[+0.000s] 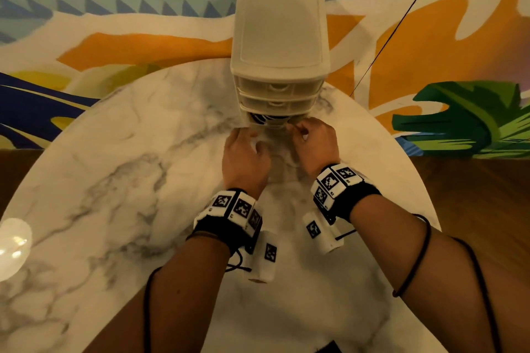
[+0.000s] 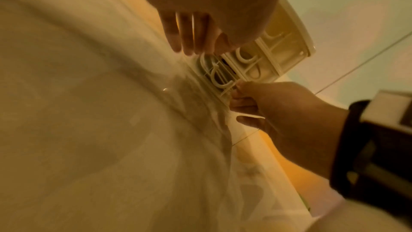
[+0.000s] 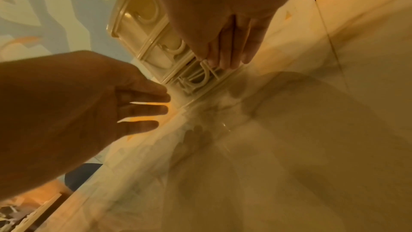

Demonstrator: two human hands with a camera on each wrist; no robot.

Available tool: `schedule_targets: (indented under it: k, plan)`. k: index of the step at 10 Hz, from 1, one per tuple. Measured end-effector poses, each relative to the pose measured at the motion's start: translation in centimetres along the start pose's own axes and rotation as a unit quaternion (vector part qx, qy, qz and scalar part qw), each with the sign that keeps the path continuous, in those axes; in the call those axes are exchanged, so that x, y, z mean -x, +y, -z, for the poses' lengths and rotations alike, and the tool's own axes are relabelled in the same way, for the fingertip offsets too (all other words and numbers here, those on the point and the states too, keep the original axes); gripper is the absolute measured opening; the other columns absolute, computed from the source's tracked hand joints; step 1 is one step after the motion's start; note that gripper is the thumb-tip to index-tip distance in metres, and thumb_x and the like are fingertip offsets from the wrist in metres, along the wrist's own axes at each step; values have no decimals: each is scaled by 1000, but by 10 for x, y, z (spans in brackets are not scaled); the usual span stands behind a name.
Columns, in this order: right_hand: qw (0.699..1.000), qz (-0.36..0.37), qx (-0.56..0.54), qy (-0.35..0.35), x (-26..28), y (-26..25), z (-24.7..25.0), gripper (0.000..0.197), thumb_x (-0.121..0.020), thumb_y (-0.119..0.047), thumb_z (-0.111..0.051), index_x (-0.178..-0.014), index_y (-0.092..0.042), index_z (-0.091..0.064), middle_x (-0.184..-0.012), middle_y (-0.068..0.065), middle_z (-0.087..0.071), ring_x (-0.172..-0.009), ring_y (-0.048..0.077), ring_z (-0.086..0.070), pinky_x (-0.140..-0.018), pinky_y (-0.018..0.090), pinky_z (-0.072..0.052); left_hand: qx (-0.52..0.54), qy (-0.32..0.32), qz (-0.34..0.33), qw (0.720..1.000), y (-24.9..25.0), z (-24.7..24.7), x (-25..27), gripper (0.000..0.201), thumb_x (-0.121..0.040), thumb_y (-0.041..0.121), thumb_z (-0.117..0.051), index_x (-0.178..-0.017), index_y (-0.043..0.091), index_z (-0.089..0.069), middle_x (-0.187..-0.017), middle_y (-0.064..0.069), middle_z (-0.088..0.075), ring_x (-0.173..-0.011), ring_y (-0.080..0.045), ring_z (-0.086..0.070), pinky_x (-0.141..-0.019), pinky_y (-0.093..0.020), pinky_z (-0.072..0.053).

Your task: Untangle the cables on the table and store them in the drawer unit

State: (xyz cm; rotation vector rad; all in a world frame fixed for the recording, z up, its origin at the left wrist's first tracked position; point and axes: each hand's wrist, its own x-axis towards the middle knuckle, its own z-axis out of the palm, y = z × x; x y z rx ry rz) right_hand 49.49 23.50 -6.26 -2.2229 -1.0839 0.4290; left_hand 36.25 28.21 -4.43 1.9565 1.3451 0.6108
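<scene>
A cream plastic drawer unit (image 1: 279,37) stands at the far middle of the marble table (image 1: 129,152). Its bottom drawer (image 1: 269,122) is out a little, and black and white cables (image 1: 259,118) show inside it. My left hand (image 1: 246,152) lies at the drawer's left front corner with its fingers (image 2: 187,38) straight and holding nothing. My right hand (image 1: 312,140) is at the drawer's right front, its fingertips (image 3: 220,59) resting on the ribbed front (image 3: 200,78) beside the loop handle. The two upper drawers are closed.
A thin black cord (image 1: 401,20) runs diagonally up the painted wall to the right of the unit. A round glassy object (image 1: 13,246) sits at the table's left edge. Wooden floor (image 1: 473,180) shows beyond the table's right rim.
</scene>
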Motion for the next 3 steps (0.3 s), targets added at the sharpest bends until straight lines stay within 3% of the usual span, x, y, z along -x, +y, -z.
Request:
schedule_targets:
  k: [1,2,3]
  plan:
    - [999,15,6,-39,-5,3,1,15,-84,-12,-57,-97,-7,-61,-106,14,-60,-96,31,-55,-84,36,-44,0,-74,-46,996,5,1,-12,43,-77,11,-46,-117,3,-60,-120,-19,-60,-111,-34,-55,-96,-37,-40]
    - [993,19,29,-113,-3,1,4,34,-79,-9,-56,-113,-8,-55,-119,15,-53,-107,33,-52,-92,38,-43,-11,-128,-10,992,8,8,-20,41,-87,8,-47,-127,12,-55,-131,-13,-56,-119,-29,-51,-99,-31,-37]
    - [996,-27,-44,-78,6,7,24,38,-83,-13,-58,-121,-11,-54,-122,12,-54,-106,28,-55,-91,34,-45,17,-139,25,990,-4,23,-15,32,-90,10,-52,-121,13,-60,-125,-9,-61,-116,-24,-55,-94,-23,-40]
